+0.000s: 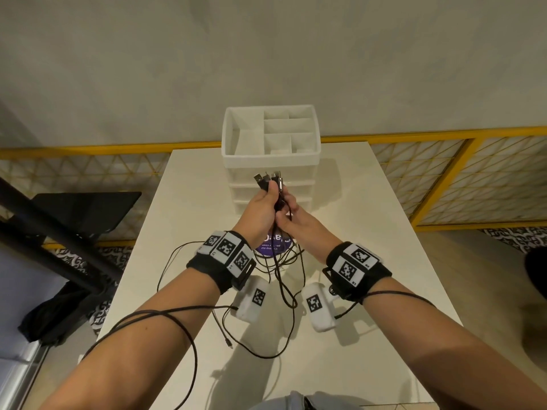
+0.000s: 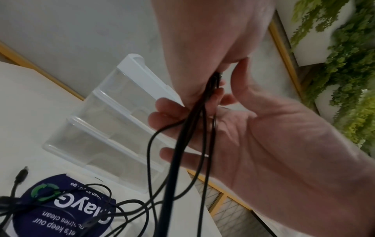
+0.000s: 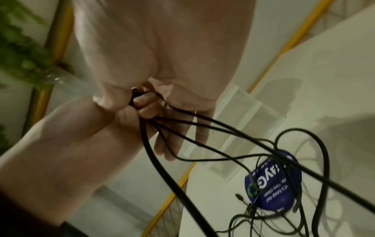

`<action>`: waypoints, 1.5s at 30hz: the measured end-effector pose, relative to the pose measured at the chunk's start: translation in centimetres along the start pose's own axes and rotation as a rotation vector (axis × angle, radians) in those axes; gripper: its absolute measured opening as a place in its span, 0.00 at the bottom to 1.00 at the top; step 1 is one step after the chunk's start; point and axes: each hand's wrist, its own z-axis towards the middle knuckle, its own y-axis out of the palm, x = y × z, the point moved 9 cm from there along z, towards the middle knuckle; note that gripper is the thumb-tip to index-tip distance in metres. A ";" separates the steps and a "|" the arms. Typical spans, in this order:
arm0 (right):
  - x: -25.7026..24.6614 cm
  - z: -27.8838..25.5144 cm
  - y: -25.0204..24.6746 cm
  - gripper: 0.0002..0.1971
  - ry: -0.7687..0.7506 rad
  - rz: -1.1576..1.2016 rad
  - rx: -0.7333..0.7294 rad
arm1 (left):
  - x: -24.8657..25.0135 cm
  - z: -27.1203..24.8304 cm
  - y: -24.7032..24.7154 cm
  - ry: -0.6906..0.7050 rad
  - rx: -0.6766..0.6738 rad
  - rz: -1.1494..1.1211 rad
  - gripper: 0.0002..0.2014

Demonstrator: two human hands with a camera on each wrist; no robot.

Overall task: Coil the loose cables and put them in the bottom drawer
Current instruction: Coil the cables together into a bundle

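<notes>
Both hands [image 3: 142, 89] pinching black cables [image 3: 202, 133]; strands trail over purple disc [image 3: 274, 181].

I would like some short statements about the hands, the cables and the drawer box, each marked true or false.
1. Both hands hold the bundle of black cables near the plug ends. True: the left hand grips the bundle and the right hand holds it beside the left.
2. The plug ends point up, toward the drawer box. True.
3. The cables are already coiled neatly. False: they hang down in loose tangled loops onto the table.
4. The bottom drawer is pulled out. False: all drawers look closed.
5. The cable loops lie over a round purple label. True.
6. The top tray of the drawer box is full of cables. False: its compartments look empty.
</notes>
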 end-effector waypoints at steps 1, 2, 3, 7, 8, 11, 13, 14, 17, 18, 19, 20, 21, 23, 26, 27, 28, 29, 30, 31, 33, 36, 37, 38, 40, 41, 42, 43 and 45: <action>0.3 0.1 0.0 0.27 0.007 -0.036 -0.003 | 0.1 -0.2 0.1 0.005 -0.006 0.044 0.19; 0.6 0.0 0.0 0.28 0.021 -0.043 0.000 | 0.3 -0.3 0.3 0.021 -0.018 0.106 0.20; 1.0 0.0 0.0 0.25 0.040 -0.023 0.006 | 0.4 -0.5 0.5 0.048 -0.039 0.177 0.22; 1.7 -0.3 0.2 0.06 0.135 0.124 0.053 | 1.0 -0.5 0.8 0.117 -0.088 0.362 0.22; 1.7 -0.3 -0.1 0.08 0.140 0.120 0.077 | 1.0 -0.3 0.6 0.111 -0.084 0.377 0.18; 1.5 -0.3 -1.3 0.10 0.117 0.043 0.102 | 2.4 0.1 -0.8 0.145 -0.002 0.281 0.17; 1.3 -0.3 -1.9 0.11 0.105 -0.054 0.099 | 3.9 0.3 -1.6 0.221 0.032 0.241 0.24; 1.1 -0.3 -2.1 0.11 0.097 -0.111 0.097 | 4.6 0.3 -1.5 0.272 0.018 0.310 0.25; 0.5 -0.2 -2.4 0.13 0.078 -0.292 0.068 | 5.6 0.0 0.1 0.415 -0.112 0.726 0.20; 0.4 -0.2 -2.6 0.13 0.077 -0.332 0.055 | 5.5 -0.2 0.6 0.449 -0.166 0.871 0.16; 0.3 -0.4 -2.8 0.13 0.078 -0.360 0.044 | 5.3 -0.3 0.9 0.470 -0.207 0.995 0.12; 0.2 -0.5 -3.0 0.13 0.079 -0.379 0.033 | 5.1 -0.3 1.0 0.483 -0.227 1.097 0.10; 0.2 -0.6 -3.1 0.13 0.082 -0.394 0.023 | 5.0 -0.3 0.9 0.490 -0.222 1.174 0.10; 0.1 -0.8 -3.2 0.12 0.089 -0.404 0.012 | 4.9 -0.3 0.8 0.510 -0.168 1.240 0.12; -0.1 -0.8 -3.5 0.10 0.078 -0.400 0.026 | 4.7 -0.1 0.5 0.520 -0.097 1.206 0.13; -0.2 -0.8 -3.6 0.10 0.071 -0.398 0.031 | 4.6 -0.1 0.5 0.509 -0.086 1.172 0.13; -0.3 -0.8 -3.8 0.10 0.061 -0.392 0.035 | 4.6 -0.1 0.3 0.501 -0.073 1.135 0.13; -0.4 -0.8 -3.9 0.10 0.051 -0.378 0.038 | 4.6 -0.1 0.2 0.495 -0.051 1.106 0.12; -0.5 -0.8 -4.1 0.10 0.044 -0.356 0.043 | 4.7 -0.1 0.0 0.495 -0.021 1.098 0.12; -0.6 -0.8 -4.2 0.10 0.040 -0.335 0.051 | 4.8 -0.1 -0.1 0.498 0.013 1.112 0.11; -0.8 -0.8 -4.5 0.11 0.035 -0.340 0.067 | 4.9 -0.2 -0.3 0.518 0.072 1.178 0.10; -1.0 -0.5 -4.4 0.11 0.032 -0.458 0.052 | 4.6 0.2 -0.5 0.530 0.098 1.363 0.11; -0.9 -0.5 -4.4 0.10 0.034 -0.497 0.043 | 4.5 0.4 -0.5 0.530 0.096 1.443 0.13; -0.9 -0.5 -4.3 0.10 0.037 -0.526 0.036 | 4.4 0.5 -0.3 0.542 0.083 1.500 0.14; -0.8 -0.4 -4.1 0.10 0.044 -0.581 0.024 | 4.6 0.1 0.7 0.613 0.022 1.565 0.15; -0.8 -0.4 -4.1 0.10 0.046 -0.612 0.020 | 4.7 -0.3 1.4 0.664 -0.022 1.618 0.15; -0.8 -0.4 -4.0 0.10 0.052 -0.637 0.014 | 4.6 -0.6 2.2 0.708 -0.064 1.702 0.15; -0.7 -0.4 -3.8 0.11 0.058 -0.657 0.005 | 4.3 -0.9 2.9 0.731 -0.103 1.804 0.15; -0.5 -0.3 -3.4 0.12 0.072 -0.686 -0.006 | 3.6 -1.1 3.7 0.724 -0.144 2.001 0.15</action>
